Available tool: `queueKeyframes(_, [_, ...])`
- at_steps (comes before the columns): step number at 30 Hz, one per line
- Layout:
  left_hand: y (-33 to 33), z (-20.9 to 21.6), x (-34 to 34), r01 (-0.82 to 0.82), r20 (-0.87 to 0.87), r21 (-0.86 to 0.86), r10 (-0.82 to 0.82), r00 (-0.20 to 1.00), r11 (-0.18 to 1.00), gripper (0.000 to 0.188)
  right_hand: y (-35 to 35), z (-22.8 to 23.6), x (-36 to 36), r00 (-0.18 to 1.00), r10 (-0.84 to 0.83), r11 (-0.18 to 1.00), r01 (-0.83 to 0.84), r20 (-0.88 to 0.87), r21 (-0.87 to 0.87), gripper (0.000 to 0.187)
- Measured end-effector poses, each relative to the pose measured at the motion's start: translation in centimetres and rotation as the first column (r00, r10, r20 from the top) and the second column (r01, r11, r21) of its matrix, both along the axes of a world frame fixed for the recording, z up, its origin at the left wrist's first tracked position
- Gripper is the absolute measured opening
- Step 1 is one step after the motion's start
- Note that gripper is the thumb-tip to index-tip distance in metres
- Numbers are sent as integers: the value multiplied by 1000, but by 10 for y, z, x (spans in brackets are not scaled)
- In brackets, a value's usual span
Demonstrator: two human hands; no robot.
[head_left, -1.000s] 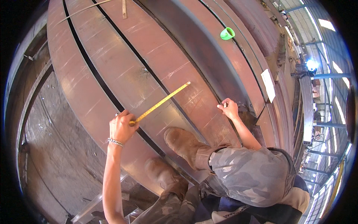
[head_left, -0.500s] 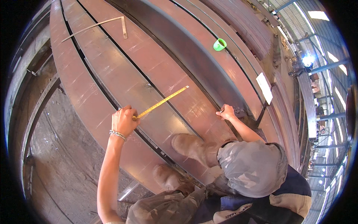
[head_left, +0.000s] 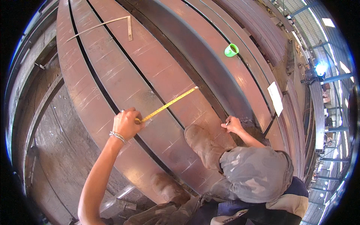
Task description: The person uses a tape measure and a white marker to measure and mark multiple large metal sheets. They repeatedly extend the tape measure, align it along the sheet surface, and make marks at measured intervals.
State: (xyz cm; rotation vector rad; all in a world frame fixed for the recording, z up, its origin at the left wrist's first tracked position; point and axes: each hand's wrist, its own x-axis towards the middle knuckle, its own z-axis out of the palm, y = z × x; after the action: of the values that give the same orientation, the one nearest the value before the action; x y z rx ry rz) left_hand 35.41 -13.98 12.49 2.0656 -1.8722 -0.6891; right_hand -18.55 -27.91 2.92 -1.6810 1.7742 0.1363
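Yellow measuring tape (head_left: 170,104): I see its blade run straight out from the left hand, slanting up and to the right over the middle strip and a dark slot, its tip close to the far edge of the next reddish strip.
Left hand (head_left: 128,123): I have it clamped on the near end of the tape; the back of the hand faces me, so I cannot tell what sits inside the grip.
Chain bracelet (head_left: 118,136): silver, around the left wrist.
Right hand (head_left: 234,124): thumb and fingertips together, pinching a small thin object (head_left: 227,123) near the edge of the reddish strip; I cannot tell whether the hand touches the steel.
Steel strips (head_left: 157,131): long, side by side, reddish-brown to grey, with pale marks and dark slots between.
Boots (head_left: 202,145): brown, on the strips, the right one between the two hands.
Framing square (head_left: 130,28): L-shaped, lying farther up, its long arm across two slots.
Green cup (head_left: 229,51): beyond the dark channel, mouth toward the right.
White sheet (head_left: 275,98): to the right of the right hand, well apart from it.
Bright light (head_left: 321,69): bluish-white glare at far right.
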Motion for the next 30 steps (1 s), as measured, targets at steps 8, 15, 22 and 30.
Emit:
queueKeyframes(8, [8, -69, -75, -209, -86, -33, 205, 975, 977, 15, -1, 12, 8, 1000, -23, 996, 24, -14, 80, 46])
queueKeyframes(15, [27, -89, -75, -249, -38, -80, 246, 968, 965, 17, -8, 25, 42, 979, 11, 989, 19, 203, -144, 24])
queueKeyframes(22, [26, -92, -70, -263, 11, -63, 264, 964, 963, 18, -37, 46, 112, 826, -65, 973, 178, 560, -149, 13])
queueKeyframes(30, [19, -88, -61, -181, 16, -100, 183, 983, 978, 17, -51, 45, 132, 766, -127, 978, 204, 630, -51, 12])
